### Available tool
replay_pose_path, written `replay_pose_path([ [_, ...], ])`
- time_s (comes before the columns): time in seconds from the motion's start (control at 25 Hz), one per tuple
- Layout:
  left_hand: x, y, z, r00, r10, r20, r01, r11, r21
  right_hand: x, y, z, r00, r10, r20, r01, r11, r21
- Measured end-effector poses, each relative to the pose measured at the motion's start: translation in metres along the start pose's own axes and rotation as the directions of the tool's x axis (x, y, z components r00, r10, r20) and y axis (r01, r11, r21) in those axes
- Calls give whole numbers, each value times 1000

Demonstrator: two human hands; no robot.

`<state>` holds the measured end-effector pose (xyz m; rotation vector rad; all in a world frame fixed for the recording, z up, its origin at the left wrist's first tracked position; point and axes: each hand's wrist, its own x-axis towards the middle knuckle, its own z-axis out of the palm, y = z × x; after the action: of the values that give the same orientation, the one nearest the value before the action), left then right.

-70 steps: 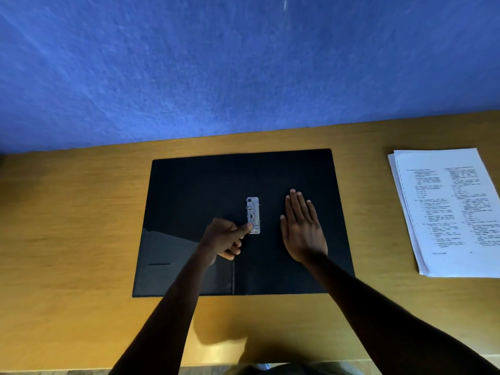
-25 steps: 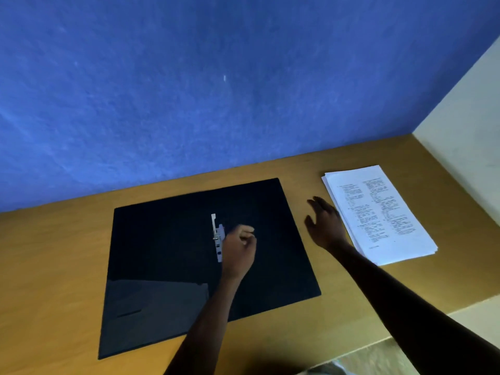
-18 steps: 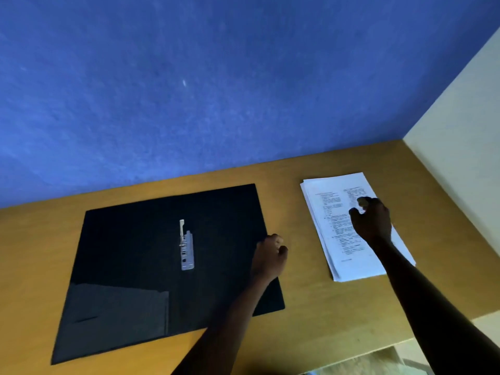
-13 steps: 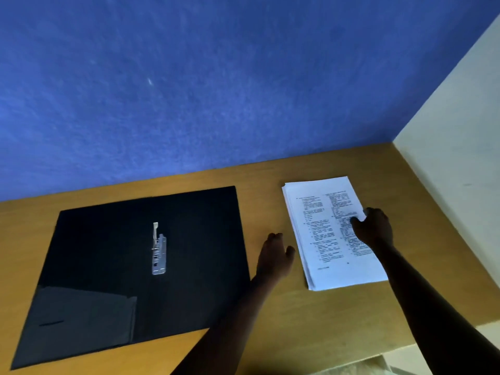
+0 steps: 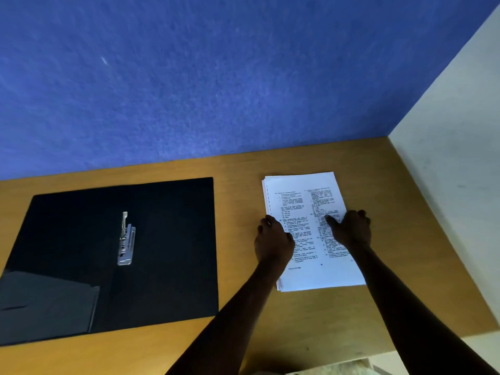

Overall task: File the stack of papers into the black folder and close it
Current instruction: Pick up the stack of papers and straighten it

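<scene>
The black folder (image 5: 167,239) lies open and flat on the left of the wooden table. Its silver metal clip (image 5: 126,239) sits at the spine with the lever raised. The stack of printed white papers (image 5: 305,201) lies flat to the folder's right, apart from it. My left hand (image 5: 273,239) is at the stack's left edge, fingers curled against it and thumb on the top sheet. My right hand (image 5: 350,230) is at the right edge, thumb on the page and fingers curled round the side.
The table (image 5: 238,171) meets a blue wall (image 5: 216,90) at the back and a pale wall (image 5: 446,171) on the right. A strip of bare wood separates folder and papers. The table's front edge runs along the bottom right.
My left hand left the folder's clip, whose lever now stands up, and moved right to the stack's left edge. My right hand moved from the folder to the stack's right edge. The view turned right.
</scene>
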<state>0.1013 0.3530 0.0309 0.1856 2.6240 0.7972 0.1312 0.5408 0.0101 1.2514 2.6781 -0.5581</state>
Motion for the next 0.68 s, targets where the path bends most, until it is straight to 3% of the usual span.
replay_pose_path([
  [0.36,14,1,-8,976,-217,18,214,936,-279,19,-7,-13,984,142,110,-160,973,168],
  [0.68,17,-5,-10,960,-278,28,273,914,-299,43,4,-24,935,120,334,-232,920,317],
])
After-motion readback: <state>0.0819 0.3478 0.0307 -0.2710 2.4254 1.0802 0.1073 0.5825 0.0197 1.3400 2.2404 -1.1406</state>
